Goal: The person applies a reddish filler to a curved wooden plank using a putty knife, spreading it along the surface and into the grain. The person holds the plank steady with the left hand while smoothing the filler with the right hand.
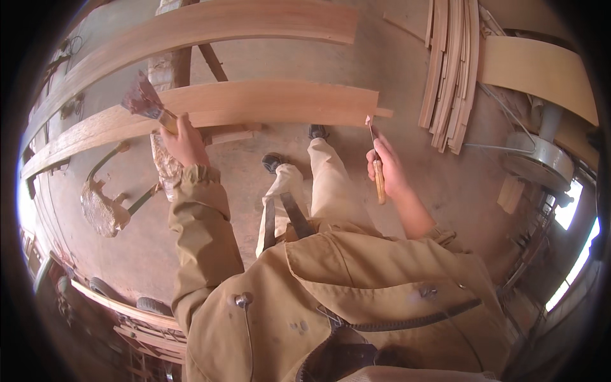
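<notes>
while the person stands over the floor in a tan work jacket (356,286), both hands are raised in front at about the same reach, and each is closed around a tool. the right hand (389,170), at about one o'clock from the chest, grips a narrow tool with a wooden handle (379,175); its thin blade points up toward twelve o'clock and its tip sits right at the near right end of the nearer wooden plank (267,105), where a thin strip sticks out past the end. whether the tip touches the wood i cannot tell. the left hand (184,141), at about eleven o'clock, is wrapped round the handle of a wide paint brush (145,100), whose reddish bristles angle up toward ten o'clock and lie over the same plank's face.

the plank's long axis runs from nine o'clock to three o'clock, crosswise to the body, so the hands sit spaced along its near edge, the left near its middle and the right at its end. the right hand is the nearer one to that end.

below the plank the shoes (273,160) stand on the dusty floor. beyond it, at twelve o'clock, a second long plank (210,25) lies parallel. farther off at one o'clock a bundle of thin wooden strips (449,70) lies lengthwise, pointing away.
</notes>
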`<state>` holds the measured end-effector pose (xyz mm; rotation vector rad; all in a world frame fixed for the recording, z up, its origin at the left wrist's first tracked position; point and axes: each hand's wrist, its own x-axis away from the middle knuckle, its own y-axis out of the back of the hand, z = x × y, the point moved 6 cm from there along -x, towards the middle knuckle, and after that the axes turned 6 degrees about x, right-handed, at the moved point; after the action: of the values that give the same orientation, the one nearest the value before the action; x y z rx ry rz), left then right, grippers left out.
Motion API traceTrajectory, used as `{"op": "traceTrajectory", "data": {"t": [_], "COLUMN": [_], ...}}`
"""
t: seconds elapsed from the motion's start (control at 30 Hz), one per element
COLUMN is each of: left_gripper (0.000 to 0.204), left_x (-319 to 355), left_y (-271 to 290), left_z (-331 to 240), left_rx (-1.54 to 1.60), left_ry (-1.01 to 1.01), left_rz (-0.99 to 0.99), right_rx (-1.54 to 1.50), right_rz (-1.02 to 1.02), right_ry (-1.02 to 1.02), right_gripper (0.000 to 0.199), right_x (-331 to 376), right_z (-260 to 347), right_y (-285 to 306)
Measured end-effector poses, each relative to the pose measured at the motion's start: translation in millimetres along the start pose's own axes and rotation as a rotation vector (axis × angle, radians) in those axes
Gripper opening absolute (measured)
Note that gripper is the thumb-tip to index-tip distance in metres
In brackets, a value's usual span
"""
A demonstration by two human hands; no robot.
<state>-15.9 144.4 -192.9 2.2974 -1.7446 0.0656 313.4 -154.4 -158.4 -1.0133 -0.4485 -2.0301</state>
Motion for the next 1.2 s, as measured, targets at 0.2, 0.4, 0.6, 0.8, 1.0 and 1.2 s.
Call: {"op": "traceTrajectory", "data": {"t": [0.2,0.4,0.6,0.8,1.0,1.2], "left_gripper": [0.039,0.057,0.066,0.072,0.069,0.065], "left_x": [-8.6,-10.3,-16.9,-18.0,-18.7,-20.0], "left_y": [-45.0,-47.4,-46.9,-47.4,-49.0,-47.3], "left_z": [-7.9,6.2,7.6,11.4,8.7,12.0], "left_rx": [-0.340,-0.652,-0.752,-0.809,-0.871,-0.855], "left_ry": [-0.225,-0.243,-0.245,-0.179,-0.148,-0.174], "left_rz": [-0.166,-0.279,-0.212,-0.218,-0.229,-0.218], "right_rx": [0.811,1.496,1.607,1.715,1.849,1.869], "right_rz": [-0.287,-0.213,-0.020,0.012,0.006,0.000], "right_ry": [0.413,0.486,0.517,0.539,0.483,0.467], "right_gripper": [0.045,0.042,0.040,0.040,0.037,0.035], "right_x": [-37.9,-70.7,-90.7,-94.9,-79.4,-71.8], "right_z": [43.4,87.0,106.2,115.9,137.3,134.2], "right_y": [50.3,55.1,62.0,62.8,55.6,27.0]}}
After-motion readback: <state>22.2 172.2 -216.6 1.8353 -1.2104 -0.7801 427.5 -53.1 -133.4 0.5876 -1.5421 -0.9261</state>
